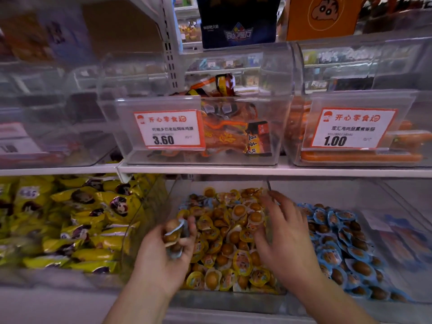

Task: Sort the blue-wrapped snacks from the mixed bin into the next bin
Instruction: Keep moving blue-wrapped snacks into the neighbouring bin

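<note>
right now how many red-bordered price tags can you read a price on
2: the 3.60 price tag on the middle upper bin, and the 1.00 price tag on the upper bin to its right. A blurred label at far left may be another.

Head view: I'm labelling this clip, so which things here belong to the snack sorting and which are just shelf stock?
Belongs to the job:
- clear middle bin of yellow-wrapped snacks
- clear right bin of blue-wrapped snacks
- left hand clutching several blue-wrapped packets
- right hand over the middle bin

Just stock:
- yellow pouches
- red-bordered price tags
- orange sausages
</note>
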### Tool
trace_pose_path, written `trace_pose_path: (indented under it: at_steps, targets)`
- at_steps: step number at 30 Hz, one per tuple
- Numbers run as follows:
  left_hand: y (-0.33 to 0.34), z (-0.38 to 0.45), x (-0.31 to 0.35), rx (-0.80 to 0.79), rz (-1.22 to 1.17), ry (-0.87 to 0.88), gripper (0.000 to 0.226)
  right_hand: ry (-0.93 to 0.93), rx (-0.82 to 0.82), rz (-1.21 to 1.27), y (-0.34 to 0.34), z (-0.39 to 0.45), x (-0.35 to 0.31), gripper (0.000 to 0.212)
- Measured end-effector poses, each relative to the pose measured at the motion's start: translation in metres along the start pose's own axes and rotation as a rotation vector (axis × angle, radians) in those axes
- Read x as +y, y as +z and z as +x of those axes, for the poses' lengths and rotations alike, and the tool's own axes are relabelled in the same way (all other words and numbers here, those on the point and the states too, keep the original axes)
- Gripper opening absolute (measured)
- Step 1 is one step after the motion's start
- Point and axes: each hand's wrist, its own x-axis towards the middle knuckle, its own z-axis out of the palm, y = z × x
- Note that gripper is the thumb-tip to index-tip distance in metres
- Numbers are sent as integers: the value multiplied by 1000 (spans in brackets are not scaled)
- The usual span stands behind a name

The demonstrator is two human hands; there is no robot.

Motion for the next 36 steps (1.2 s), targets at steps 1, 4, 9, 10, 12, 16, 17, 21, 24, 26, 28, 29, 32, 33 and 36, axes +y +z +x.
trace_pose_path:
  at_steps: [1,4,9,10,12,16,17,21,24,26,28,29,32,33,36]
  targets:
    - [-3,-6,0,-29,-35,-26,26,-75,25,-24,-1,0,-5,50]
    - [-8,-12,6,-125,-47,-73,40,-169,-12,74,-1,2,-21,37]
    - [-21,-9,17,-204,44,-138,39,-2,-358,-9,41,59,-23,34]
    - [-22,-8,18,-209,79,-121,36,24,-464,-62,55,77,-21,34]
    - [-22,-4,17,-208,159,-60,33,55,-643,-199,81,105,-15,35]
    - [-19,5,12,-183,378,111,31,102,-835,-380,106,125,-15,39]
    - [-19,8,11,-176,406,132,29,94,-870,-392,107,127,-19,45]
    - [-17,20,3,-152,462,172,21,130,-931,-293,103,134,-20,33]
    - [-17,31,-5,-101,509,161,10,142,-904,-265,96,138,-15,13]
    - [-18,38,-6,-53,593,122,20,161,-795,-247,93,135,-9,17]
    - [-15,40,-2,-35,626,89,37,206,-660,-150,90,132,1,20]
    - [-12,40,1,-49,610,56,46,261,-591,-62,87,131,6,18]
    - [-6,37,8,-135,450,-115,76,536,-386,370,72,124,7,24]
    - [-5,36,9,-150,398,-137,81,595,-328,520,66,121,4,26]
    - [-5,34,-1,-71,455,90,48,650,-203,821,46,103,-18,17]
